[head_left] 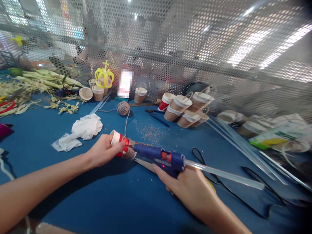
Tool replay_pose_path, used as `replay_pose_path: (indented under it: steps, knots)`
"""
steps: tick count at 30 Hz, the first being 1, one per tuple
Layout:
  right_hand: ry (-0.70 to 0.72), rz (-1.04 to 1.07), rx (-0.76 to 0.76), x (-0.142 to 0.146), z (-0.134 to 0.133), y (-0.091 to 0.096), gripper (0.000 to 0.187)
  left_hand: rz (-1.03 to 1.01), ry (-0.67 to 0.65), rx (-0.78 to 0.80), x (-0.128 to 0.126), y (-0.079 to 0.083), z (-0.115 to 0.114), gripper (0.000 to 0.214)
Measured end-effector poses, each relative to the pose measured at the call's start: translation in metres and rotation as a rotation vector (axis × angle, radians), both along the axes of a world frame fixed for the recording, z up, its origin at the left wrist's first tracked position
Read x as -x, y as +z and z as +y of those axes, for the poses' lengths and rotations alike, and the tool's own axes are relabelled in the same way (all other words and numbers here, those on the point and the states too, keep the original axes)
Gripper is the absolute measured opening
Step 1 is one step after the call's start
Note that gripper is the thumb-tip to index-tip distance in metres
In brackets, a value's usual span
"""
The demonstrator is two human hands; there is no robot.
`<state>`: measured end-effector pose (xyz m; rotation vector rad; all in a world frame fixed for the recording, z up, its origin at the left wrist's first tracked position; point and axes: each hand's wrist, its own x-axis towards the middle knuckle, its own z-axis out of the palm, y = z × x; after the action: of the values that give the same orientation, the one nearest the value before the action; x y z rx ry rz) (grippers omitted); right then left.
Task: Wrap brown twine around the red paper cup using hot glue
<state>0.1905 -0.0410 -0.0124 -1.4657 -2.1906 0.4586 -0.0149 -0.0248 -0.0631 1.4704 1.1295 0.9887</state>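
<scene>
My left hand [103, 149] is wrapped round a red-and-white paper cup [116, 138], tilted on its side with the white rim toward the left. Brown twine covers the cup's lower part, and a strand runs up from it to a twine ball [123, 108]. In my right hand [188, 185] is a blue hot glue gun [158, 156] with a small red light lit and a long clear glue stick out of its back. The gun's nozzle is at the cup's side, close to my left thumb. Partly under the gun lie scissors [144, 164].
Several twine-covered cups [180, 104] are stacked at the back right, with pliers [158, 119] before them. Clear glue sticks [248, 149] and a black cord [239, 198] lie on the right. Crumpled white tissue [87, 126] is left of centre. A perforated metal screen [156, 48] stands behind.
</scene>
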Motion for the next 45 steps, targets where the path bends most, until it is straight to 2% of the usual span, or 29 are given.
replay_pose_path:
  steps: [6,12,17,20,23,24,28,33,36,39,42,45]
  knots:
    - [-0.034,0.093,0.085,-0.004,0.001,-0.001,0.015,0.167,0.012,-0.146,0.002,-0.001,-0.003,0.030]
    - [-0.107,0.124,0.283,-0.004,0.001,-0.004,0.021,0.265,-0.042,-0.269,0.003,0.000,-0.005,0.029]
    - [-0.162,0.300,0.394,-0.001,0.007,0.003,0.021,0.294,-0.071,-0.277,0.004,0.000,-0.005,0.030]
    - [-0.198,0.414,0.401,-0.010,0.025,0.006,0.021,0.288,-0.004,-0.259,0.005,0.001,-0.004,0.028]
    - [-0.278,0.498,0.311,-0.024,0.053,0.004,0.018,0.280,0.069,-0.243,0.006,0.003,-0.002,0.027]
    - [-0.285,0.520,0.365,-0.028,0.062,0.002,0.016,0.281,0.078,-0.240,0.006,0.004,-0.002,0.027]
    - [-0.350,0.465,0.461,-0.036,0.094,-0.013,0.015,0.311,0.058,-0.245,0.009,0.008,-0.003,0.029]
    - [-0.391,0.341,0.535,-0.029,0.114,-0.034,0.026,0.298,0.048,-0.233,0.009,0.009,-0.005,0.030]
    - [-0.395,0.258,0.497,-0.027,0.120,-0.041,0.031,0.287,0.045,-0.219,0.009,0.010,-0.005,0.029]
    - [-0.400,0.168,0.384,-0.030,0.124,-0.040,0.026,0.310,0.046,-0.242,0.009,0.011,-0.006,0.029]
    - [-0.386,0.120,0.244,-0.029,0.120,-0.031,0.027,0.324,0.049,-0.255,0.009,0.012,-0.007,0.027]
    - [-0.280,0.133,0.186,-0.016,0.104,-0.018,0.035,0.317,0.028,-0.245,0.008,0.013,-0.008,0.025]
